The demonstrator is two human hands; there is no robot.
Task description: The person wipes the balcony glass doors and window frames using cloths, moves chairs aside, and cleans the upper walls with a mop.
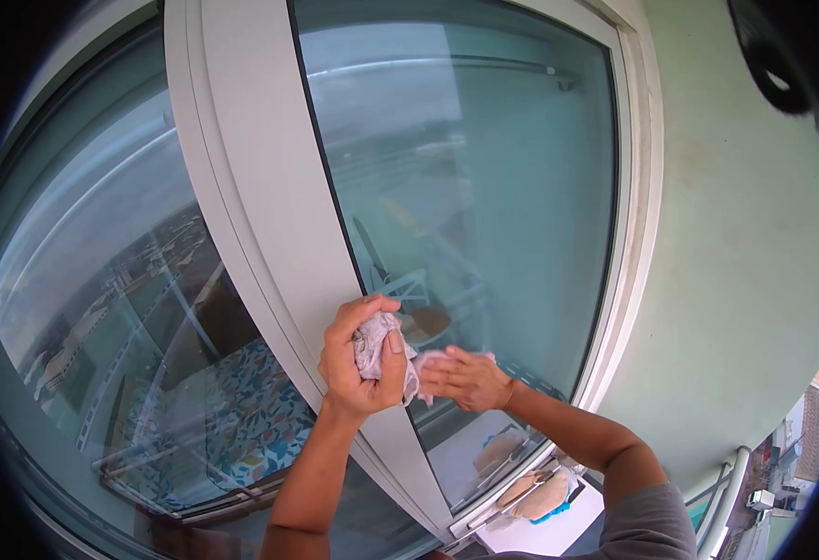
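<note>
My left hand (358, 359) is closed around a crumpled pale pink cloth (372, 341) with grey marks, in front of the white door frame. To its right, my right hand (468, 378) is at the lower part of the glass pane (521, 215), its fingers pointing left over more pinkish cloth (433, 362). That cloth shows around its fingertips and behind the hand. Whether both bits belong to one cloth, I cannot tell.
A white vertical frame (269, 187) divides the two panes. The left pane (101, 233) shows reflections and a patterned fabric (260, 411). At right is a pale green wall (736, 205). Below are a white surface with a tan item (535, 495) and a railing (731, 495).
</note>
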